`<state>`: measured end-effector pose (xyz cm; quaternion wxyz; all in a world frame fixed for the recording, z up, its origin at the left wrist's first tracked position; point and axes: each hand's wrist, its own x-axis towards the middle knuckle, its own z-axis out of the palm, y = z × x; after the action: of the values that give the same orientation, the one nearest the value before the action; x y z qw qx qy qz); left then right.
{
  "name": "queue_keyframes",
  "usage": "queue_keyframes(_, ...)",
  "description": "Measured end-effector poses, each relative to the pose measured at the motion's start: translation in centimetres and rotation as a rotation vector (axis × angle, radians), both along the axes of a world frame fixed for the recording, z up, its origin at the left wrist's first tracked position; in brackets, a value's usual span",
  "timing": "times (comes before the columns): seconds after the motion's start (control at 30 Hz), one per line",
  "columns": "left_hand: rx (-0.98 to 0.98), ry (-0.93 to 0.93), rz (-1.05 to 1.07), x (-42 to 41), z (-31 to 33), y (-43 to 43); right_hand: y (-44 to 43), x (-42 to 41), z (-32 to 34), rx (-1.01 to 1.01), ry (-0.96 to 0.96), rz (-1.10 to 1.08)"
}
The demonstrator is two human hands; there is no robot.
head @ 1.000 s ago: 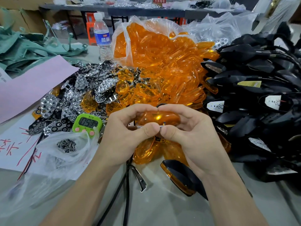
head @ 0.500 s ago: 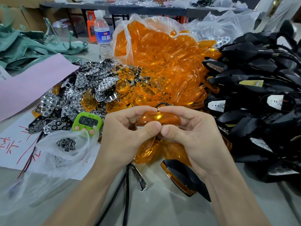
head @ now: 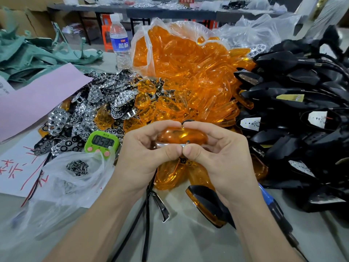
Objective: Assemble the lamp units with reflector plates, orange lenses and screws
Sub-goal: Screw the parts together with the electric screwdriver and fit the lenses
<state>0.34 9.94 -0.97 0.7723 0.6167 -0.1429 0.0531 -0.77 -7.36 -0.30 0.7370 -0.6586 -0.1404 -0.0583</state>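
A clear plastic bag, open at the top, stands at the rear centre of the counter and is filled with orange lenses, which spill forward out of it into a loose heap. A smaller clear bag lies at the left front and contains a cluster of screws. Loose reflector plates are heaped between the two bags, with a green timer at their near edge. Black lamp housings are piled along the right side. The lamp unit under assembly, orange lens uppermost, is held above the counter at centre. The left hand and right hand grasp it from opposite ends, fingers curled over its top and both thumbs meeting tip to tip at its near lower edge. A second unit with lens fitted lies on the counter just below the right wrist. A water bottle stands left of the large bag.
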Motion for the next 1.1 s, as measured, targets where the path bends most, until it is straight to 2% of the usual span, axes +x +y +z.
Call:
queue_keyframes(0.2,0.003,0.023,0.015,0.2,-0.2,0.0,0.4,0.0,-0.3,0.015,0.034,-0.022)
queue_keyframes(0.33,0.143,0.030,0.060,0.4,-0.4,-0.1,0.3,0.3,-0.2,0.084,0.134,-0.040)
queue_keyframes(0.4,0.295,-0.084,0.204,0.3,-0.5,-0.4,0.0,0.4,0.0,0.147,0.191,-0.052)
queue_keyframes(0.5,0.566,-0.401,0.469,0.1,-0.7,-0.6,-0.1,0.3,0.1,0.208,0.244,-0.085)
queue_keyframes(0.6,0.602,-0.524,0.507,-0.3,-1.0,-0.6,0.1,0.2,-0.1,0.142,0.270,-0.094)
queue_keyframes(0.9,0.769,-0.681,0.498,-0.2,-1.4,-0.4,0.4,0.2,-0.4,-0.030,0.265,-0.115)
queue_keyframes(0.97,0.769,-0.667,0.483,-0.2,-1.4,-0.4,0.2,0.3,-0.4,-0.015,0.289,-0.114)
queue_keyframes(1.1,0.670,-0.477,0.434,-0.3,-0.8,-0.4,-0.1,0.2,-0.2,-0.002,0.268,-0.085)
